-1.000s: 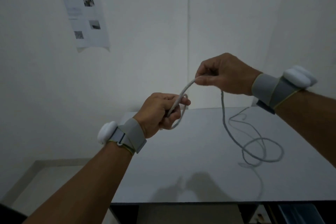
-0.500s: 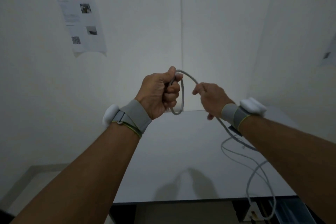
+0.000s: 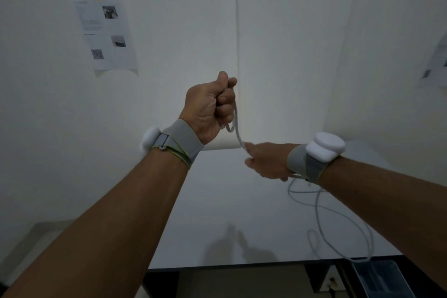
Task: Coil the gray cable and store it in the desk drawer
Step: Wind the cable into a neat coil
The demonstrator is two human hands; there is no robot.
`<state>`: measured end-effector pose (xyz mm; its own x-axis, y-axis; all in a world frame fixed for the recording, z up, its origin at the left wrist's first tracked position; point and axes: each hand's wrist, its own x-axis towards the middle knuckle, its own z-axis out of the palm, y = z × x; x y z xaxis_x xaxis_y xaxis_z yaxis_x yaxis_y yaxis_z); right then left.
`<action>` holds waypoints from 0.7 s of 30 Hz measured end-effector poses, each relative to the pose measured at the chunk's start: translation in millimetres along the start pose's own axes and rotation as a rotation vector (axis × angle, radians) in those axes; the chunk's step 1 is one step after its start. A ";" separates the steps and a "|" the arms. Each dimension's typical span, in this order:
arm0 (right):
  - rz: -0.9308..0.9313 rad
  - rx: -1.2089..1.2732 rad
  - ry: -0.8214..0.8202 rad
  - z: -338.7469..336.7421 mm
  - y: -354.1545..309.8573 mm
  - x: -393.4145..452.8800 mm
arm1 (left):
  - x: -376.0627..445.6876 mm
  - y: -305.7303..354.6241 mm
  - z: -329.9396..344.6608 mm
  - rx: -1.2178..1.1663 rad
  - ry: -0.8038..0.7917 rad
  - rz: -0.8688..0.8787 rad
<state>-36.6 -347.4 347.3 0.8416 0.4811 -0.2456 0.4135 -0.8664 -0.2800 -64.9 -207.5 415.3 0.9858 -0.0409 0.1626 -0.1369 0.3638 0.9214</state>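
My left hand [image 3: 210,107] is raised in a fist above the white desk [image 3: 229,213], clenched on a small loop of the gray cable [image 3: 321,222]. From the fist the cable runs down and to the right into my right hand [image 3: 267,161], which is closed around it lower down. Below my right wrist the loose cable trails in loops over the desk's right side and hangs past the front edge. Under that edge at lower right, an open drawer [image 3: 384,278] shows part of its inside.
A printed sheet [image 3: 106,36] is taped to the wall at upper left, another sheet [image 3: 435,63] at the right edge. The desk stands in a corner between two white walls. Floor shows at lower left.
My left hand has risen with the coiled loop. My right hand has slid down and right along the cable, which is now stretched between the hands. The view has shifted slightly.
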 end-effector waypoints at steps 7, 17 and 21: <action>-0.186 -0.184 -0.154 -25.1 -14.5 -46.8 | 3.0 -10.9 -10.6 0.248 0.166 0.067; -0.436 0.113 0.389 -75.5 -13.9 -51.0 | -12.5 -25.8 -6.6 0.502 -0.010 0.045; -0.427 0.165 0.472 -102.4 -2.4 -42.6 | -15.0 -25.3 -7.4 0.410 -0.058 -0.039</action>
<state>-37.9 -379.5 453.5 0.6930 0.6348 0.3417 0.7177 -0.5627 -0.4103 -75.5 -209.2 387.0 0.9856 -0.1041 0.1333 -0.1380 -0.0397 0.9896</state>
